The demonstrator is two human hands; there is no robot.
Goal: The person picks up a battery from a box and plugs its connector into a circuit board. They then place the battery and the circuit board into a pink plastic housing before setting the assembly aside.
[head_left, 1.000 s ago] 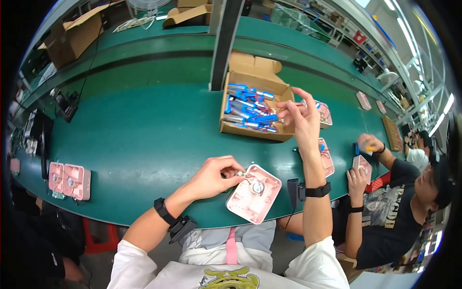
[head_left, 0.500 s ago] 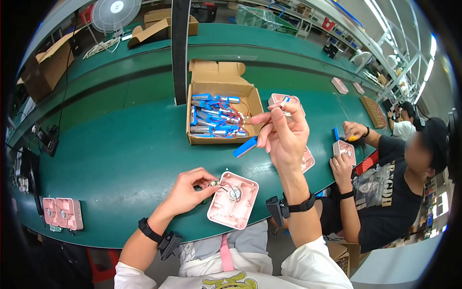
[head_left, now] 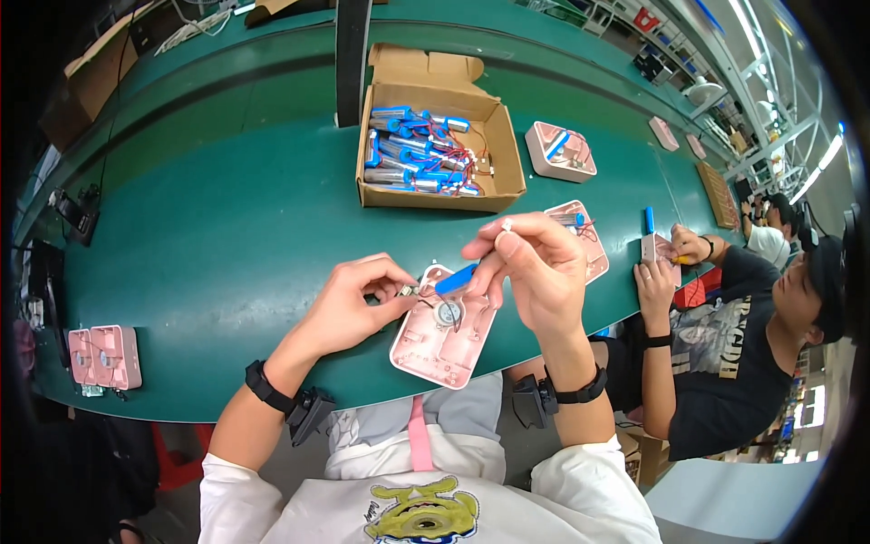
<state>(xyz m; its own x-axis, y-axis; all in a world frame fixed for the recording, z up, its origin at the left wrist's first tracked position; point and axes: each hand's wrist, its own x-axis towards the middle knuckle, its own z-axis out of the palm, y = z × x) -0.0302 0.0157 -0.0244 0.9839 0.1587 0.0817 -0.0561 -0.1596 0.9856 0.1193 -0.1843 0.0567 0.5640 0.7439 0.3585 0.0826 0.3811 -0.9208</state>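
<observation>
In front of me on the green table lies an open pink plastic housing point(head_left: 424, 344) with a round silver speaker point(head_left: 448, 314) and dark wires inside. My left hand point(head_left: 352, 304) is at its upper left edge, thumb and fingers pinching a small circuit board point(head_left: 408, 291). My right hand point(head_left: 548, 272) holds a blue battery point(head_left: 456, 278) between its lower fingers, over the housing's upper right part. Its thumb and index finger pinch the white connector point(head_left: 507, 225) above. Most of the battery's lead is hidden by the fingers.
A cardboard box point(head_left: 442, 198) of blue batteries with red wires stands beyond the housing. Pink housings point(head_left: 564, 165) with batteries stand to the right; more housings point(head_left: 107, 354) sit far left. A dark post point(head_left: 352, 63) rises behind the box. A co-worker point(head_left: 743, 344) handles another housing at right.
My right hand has come down and nearer, bringing the battery from beside the cardboard box to over the housing. My left hand still pinches the circuit board. The whole view has shifted.
</observation>
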